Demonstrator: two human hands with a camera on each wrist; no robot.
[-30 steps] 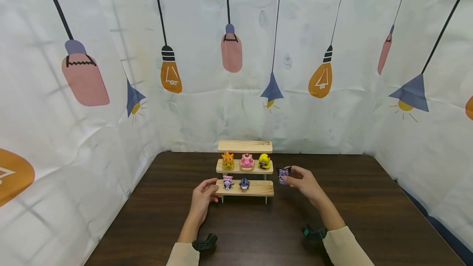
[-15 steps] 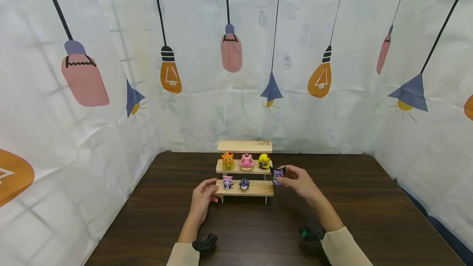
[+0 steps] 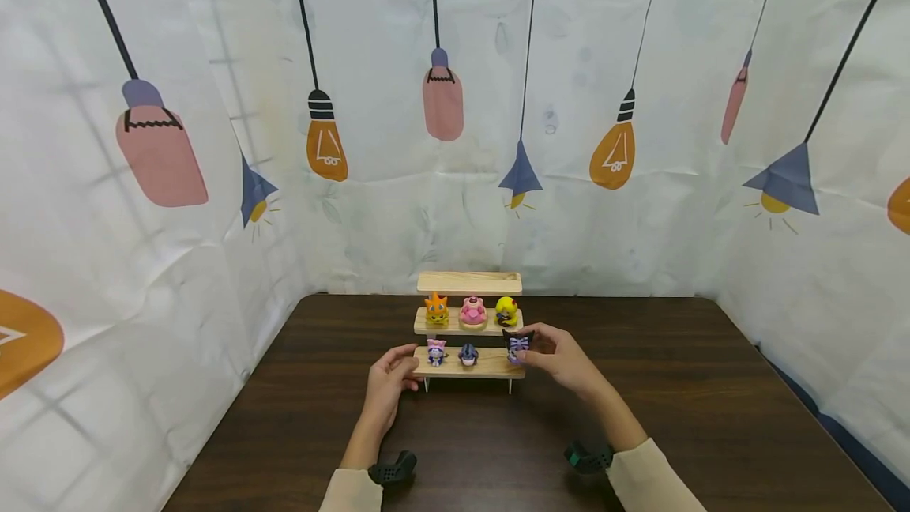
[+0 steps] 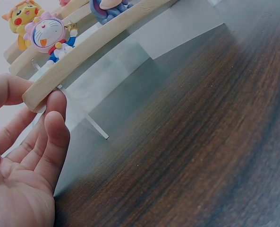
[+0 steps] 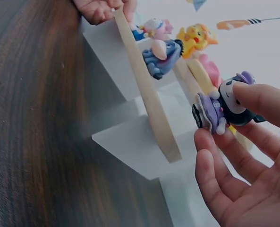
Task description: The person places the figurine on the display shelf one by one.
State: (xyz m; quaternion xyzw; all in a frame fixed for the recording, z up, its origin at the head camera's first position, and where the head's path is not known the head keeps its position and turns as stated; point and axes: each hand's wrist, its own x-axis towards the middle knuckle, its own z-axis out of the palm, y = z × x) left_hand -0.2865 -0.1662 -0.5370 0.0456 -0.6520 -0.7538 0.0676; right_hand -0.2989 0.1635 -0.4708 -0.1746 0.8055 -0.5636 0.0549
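A three-tier wooden display stand (image 3: 490, 367) with clear side supports stands on the dark table. My left hand (image 3: 386, 385) grips the left end of its lowest shelf (image 4: 99, 49), thumb above and fingers below. Between thumb and fingers, my right hand (image 3: 565, 360) pinches a black-and-purple figurine (image 5: 213, 111) with pointed black ears. It is held tilted, just off the right end of the lowest shelf in the right wrist view. On that shelf sit a pink-hooded white-faced figurine (image 3: 436, 352) and a blue donkey figurine (image 3: 468, 355).
The middle shelf carries an orange-and-yellow figurine (image 3: 437, 310), a pink figurine (image 3: 472, 314) and a yellow figurine (image 3: 506, 312). Above and behind is the bare top shelf (image 3: 469, 284). A white curtain (image 3: 398, 227) printed with lamps surrounds the brown table (image 3: 675, 385).
My right hand has moved left with the black-and-purple figurine, from beside the stand to the lowest shelf's right end. The left hand keeps its grip on the shelf.
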